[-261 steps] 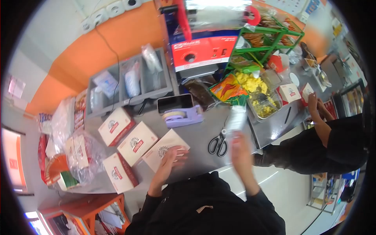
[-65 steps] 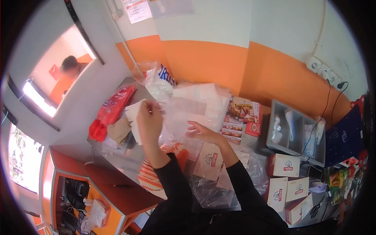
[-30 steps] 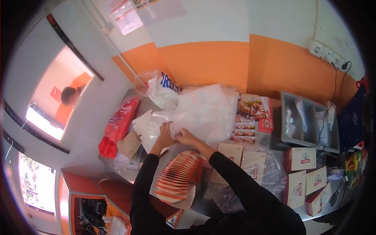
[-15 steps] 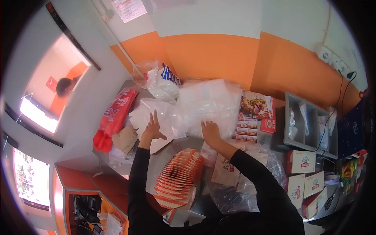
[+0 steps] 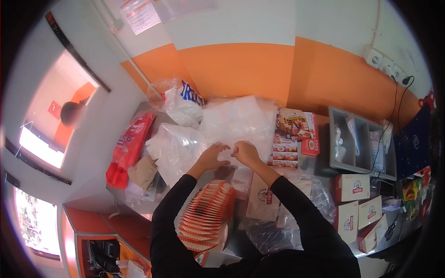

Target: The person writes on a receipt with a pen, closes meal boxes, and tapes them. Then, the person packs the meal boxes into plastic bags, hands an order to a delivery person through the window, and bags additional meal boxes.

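Observation:
My left hand is held over the lower edge of the white plastic bags, fingers curved and the thumb apart from them. Close beside it is my right hand, its fingers curled closed; whatever they pinch is too small to make out. Under and behind the hands lies a stack of translucent white plastic bags. A loose, wrinkled white plastic bag spreads to the left of it. Nearer my body stands a fanned stack of red-and-white folded paper cartons, below my left hand.
Red plastic bags and brown paper lie at the left. Printed flyers sit right of the stack, then a grey divided bin. Small branded boxes stand at the right, near scissors. Clear plastic covers the front.
My left hand has moved right and toward me, its spread fingers now curving, and sits beside my right hand. The wrinkled white bag has shifted slightly. The whole view has moved a little.

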Demonstrator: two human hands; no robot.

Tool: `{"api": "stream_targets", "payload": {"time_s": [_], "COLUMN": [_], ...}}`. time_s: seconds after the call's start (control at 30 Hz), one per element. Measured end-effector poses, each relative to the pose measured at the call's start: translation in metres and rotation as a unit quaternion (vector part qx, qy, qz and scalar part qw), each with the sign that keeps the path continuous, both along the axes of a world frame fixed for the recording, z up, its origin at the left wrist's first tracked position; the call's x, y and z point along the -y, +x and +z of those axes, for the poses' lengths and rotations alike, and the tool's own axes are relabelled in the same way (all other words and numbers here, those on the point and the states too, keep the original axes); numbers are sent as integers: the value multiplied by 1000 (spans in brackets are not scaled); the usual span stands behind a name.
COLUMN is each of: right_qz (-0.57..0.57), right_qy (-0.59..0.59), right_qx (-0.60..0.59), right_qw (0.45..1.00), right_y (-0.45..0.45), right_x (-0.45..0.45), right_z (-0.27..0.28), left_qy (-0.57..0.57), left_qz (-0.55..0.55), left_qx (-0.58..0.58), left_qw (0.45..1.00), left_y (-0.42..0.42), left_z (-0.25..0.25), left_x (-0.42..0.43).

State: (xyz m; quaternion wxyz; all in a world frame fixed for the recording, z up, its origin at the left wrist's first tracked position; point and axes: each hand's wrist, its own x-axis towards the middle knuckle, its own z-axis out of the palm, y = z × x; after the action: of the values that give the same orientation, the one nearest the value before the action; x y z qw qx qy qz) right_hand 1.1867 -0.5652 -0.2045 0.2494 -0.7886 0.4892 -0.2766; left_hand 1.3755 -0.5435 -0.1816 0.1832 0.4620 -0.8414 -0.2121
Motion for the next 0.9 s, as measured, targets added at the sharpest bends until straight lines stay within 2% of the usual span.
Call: {"api": "stream_targets", "payload": {"time_s": [0.07,0.17,0.27,0.37,0.4,0.43,0.47,0.53,0.6,0.63,0.67,0.7,0.8,0.83,0.9], "right_qz": [41,43,62,-3,-36,-68,-100,-64,-33,-32,-62,-93,-215,-243,-226], "right_qy": [56,-121,-181,-159,-102,-44,11,9,4,1,-19,-40,-75,-77,12], "right_qx": [64,58,148,190,263,334,402,522,621,654,640,626,496,432,407], "right_qw": [996,990,970,969,959,939,910,851,783,756,766,773,838,865,885], "right_y": [-4,-3,5,3,-4,-14,-25,-54,-88,-103,-118,-136,-208,-232,-278], "right_x": [3,-13,-41,-57,-58,-61,-63,-72,-92,-98,-89,-74,5,21,57], "right_z": [7,24,45,55,64,81,98,126,181,206,209,208,148,126,57], "left_qy": [-8,-22,-4,14,15,-6,55,150,117,90,-38,77,206,222,237], "left_qz": [6,18,-37,-69,-69,-81,-64,-45,-72,-92,-129,-69,-5,-8,-2], "left_qx": [40,39,23,23,24,19,-49,-158,-121,-84,76,68,30,6,-7], "left_qw": [999,999,999,997,997,996,995,975,983,988,988,992,978,975,971], "left_y": [2,5,11,15,15,17,26,48,57,55,36,35,34,32,37], "left_z": [-10,-28,-42,-26,-18,-22,-37,-91,-126,-119,-54,-35,9,29,55], "left_x": [6,13,27,20,17,15,16,26,41,39,24,23,32,31,36]}}
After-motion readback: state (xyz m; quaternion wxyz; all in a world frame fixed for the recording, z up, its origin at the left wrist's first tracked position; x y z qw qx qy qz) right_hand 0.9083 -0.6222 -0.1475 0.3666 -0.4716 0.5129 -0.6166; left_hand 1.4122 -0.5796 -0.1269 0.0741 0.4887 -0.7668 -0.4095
